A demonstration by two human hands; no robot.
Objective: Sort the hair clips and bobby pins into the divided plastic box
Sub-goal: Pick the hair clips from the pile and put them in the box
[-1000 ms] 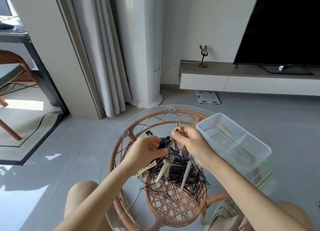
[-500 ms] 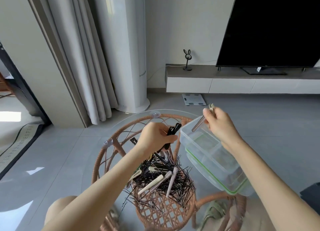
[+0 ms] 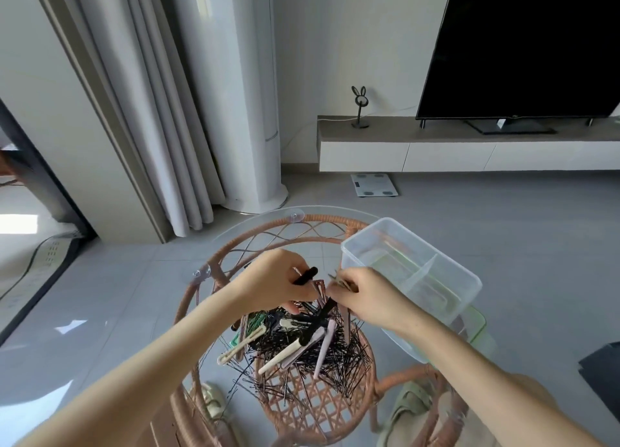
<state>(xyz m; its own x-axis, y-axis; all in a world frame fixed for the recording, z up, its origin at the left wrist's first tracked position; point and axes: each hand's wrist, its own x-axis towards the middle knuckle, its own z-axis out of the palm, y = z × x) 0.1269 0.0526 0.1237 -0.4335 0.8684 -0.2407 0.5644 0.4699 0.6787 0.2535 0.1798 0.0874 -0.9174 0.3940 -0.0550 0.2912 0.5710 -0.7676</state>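
A pile of black bobby pins (image 3: 339, 356) with beige, pink and black hair clips (image 3: 295, 349) lies on the round glass table (image 3: 268, 213). My left hand (image 3: 271, 287) pinches a black hair clip (image 3: 306, 275) just above the pile's far side. Close beside it, my right hand (image 3: 369, 299) is closed on thin tan hair clips (image 3: 340, 281), and its fingertips reach down to another black clip (image 3: 326, 309). The clear divided plastic box (image 3: 357, 242) stands tilted on the table's right side. A thin tan piece shows in its far compartment.
A green-edged lid (image 3: 478, 325) lies under the box. The table has a rattan frame (image 3: 322, 409), with slippers (image 3: 214, 403) on the floor below. Beyond stand a white column unit (image 3: 241, 94), curtains (image 3: 151, 111), a scale (image 3: 374, 185) and a TV bench (image 3: 469, 151).
My right hand, which was raised over the box's far end half a second ago, has come back to the pile beside my left hand. The left hand still holds its black clip.
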